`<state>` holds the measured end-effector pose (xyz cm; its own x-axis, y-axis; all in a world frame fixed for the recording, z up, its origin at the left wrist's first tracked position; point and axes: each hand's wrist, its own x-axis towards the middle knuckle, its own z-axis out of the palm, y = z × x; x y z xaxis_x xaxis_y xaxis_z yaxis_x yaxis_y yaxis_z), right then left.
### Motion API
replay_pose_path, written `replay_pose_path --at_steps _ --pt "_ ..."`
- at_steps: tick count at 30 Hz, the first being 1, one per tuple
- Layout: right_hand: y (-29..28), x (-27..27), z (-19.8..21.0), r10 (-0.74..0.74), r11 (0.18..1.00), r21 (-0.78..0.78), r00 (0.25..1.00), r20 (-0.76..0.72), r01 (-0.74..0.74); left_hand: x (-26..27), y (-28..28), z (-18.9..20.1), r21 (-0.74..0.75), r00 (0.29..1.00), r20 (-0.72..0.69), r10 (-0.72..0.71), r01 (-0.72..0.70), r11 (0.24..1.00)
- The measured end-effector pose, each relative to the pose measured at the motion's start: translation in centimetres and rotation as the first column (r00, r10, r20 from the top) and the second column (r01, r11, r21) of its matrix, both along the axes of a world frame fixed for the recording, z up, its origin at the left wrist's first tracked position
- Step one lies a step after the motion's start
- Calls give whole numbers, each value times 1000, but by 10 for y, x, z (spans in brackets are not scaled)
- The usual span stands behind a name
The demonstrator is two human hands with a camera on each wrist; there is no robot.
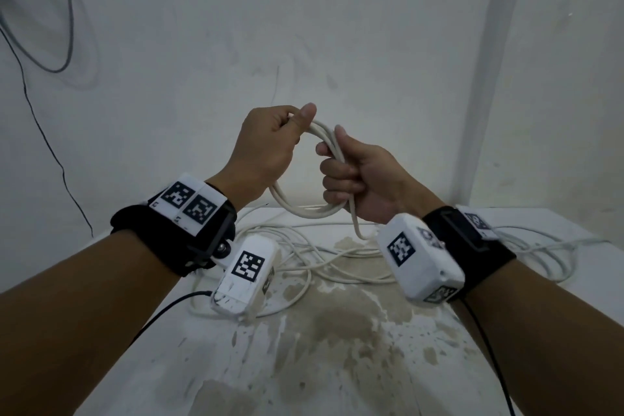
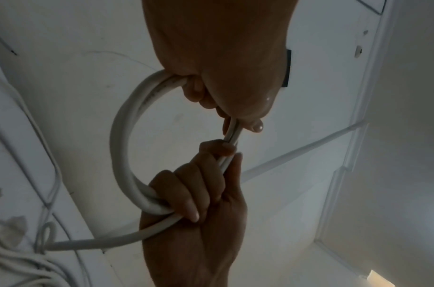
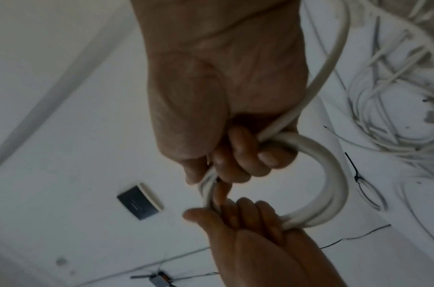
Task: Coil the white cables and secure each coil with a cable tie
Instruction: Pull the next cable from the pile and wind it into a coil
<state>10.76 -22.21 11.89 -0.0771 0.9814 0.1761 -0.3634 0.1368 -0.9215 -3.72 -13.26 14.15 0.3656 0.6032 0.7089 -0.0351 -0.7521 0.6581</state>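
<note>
— How far along?
— Mid-coil. Small coil of white cable held up between both hands: left hand with fingers curled round the top, right hand gripping the side, tail dropping below the right fingers. No tie on it yet.
— Left to do?
— Probably the remaining slack, then tying. Loose white cables tangled on the stained surface beneath the fingers, apparently uncoiled.
— Ties?
— Black cable tie lying beyond the coil in the right wrist view. Tangle likely to snag.
</note>
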Motion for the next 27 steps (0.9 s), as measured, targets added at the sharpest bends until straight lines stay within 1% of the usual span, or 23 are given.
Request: replay_pose_path --at_steps 3,5,7,8,9,10,11,12,13,14,15,16,17,18,19,20,21,24,27 --pt "2 -6 1 -118 993 -13 992 53 119 1 -3 -3 9 999 -19 37 -37 999" --pt "4 -8 1 -198 980 -4 980 25 198 5 -2 -6 -1 992 -66 105 -106 994" --pt "8 -5 4 -312 949 24 947 -72 314 6 -2 -10 -9 963 -104 249 -251 968" --pt "10 -3 7 -363 928 39 921 -139 372 5 -4 -12 8 940 -93 328 -328 945" --pt "12 0 11 -402 906 52 892 -208 421 2 -10 -15 42 920 -76 384 -382 923" --pt "13 3 15 -427 886 63 862 -273 459 1 -16 -19 48 918 -98 384 -381 923" --pt "13 6 18 -443 869 72 834 -329 490 1 -26 -24 8 935 -178 307 -311 950" --pt "12 8 21 -450 856 78 811 -374 511 4 -40 -30 -114 943 -291 164 -204 972" --pt "12 8 23 -450 849 83 795 -407 523 8 -53 -36 -312 928 -371 -24 -101 945" --pt "11 7 24 -447 845 86 785 -429 528 14 -63 -41 -531 909 -365 -201 -25 847" --pt "11 4 25 -443 844 89 781 -440 529 21 -67 -45 -711 905 -274 -324 36 702" --pt "10 -1 24 -441 844 92 781 -443 528 28 -67 -45 -830 916 -126 -382 113 546" --pt "9 -5 23 -440 844 94 782 -442 528 34 -64 -44 -889 923 29 -384 200 413" --pt "8 -7 22 -443 843 95 783 -437 530 39 -61 -40 -908 922 166 -351 282 311" --pt "6 -9 20 -450 840 95 784 -429 534 43 -57 -35 -906 920 257 -296 336 259" --pt "3 -8 18 -457 837 94 784 -421 539 46 -54 -31 -899 917 321 -235 373 230" --pt "0 -6 17 -462 835 95 783 -416 542 48 -52 -28 -894 919 352 -178 386 227" --pt "-8 2 18 -491 820 88 775 -398 565 48 -48 -20 -905 938 347 -25 341 255" --pt "-13 11 20 -557 782 71 745 -367 620 46 -50 -16 -903 948 317 20 295 313"
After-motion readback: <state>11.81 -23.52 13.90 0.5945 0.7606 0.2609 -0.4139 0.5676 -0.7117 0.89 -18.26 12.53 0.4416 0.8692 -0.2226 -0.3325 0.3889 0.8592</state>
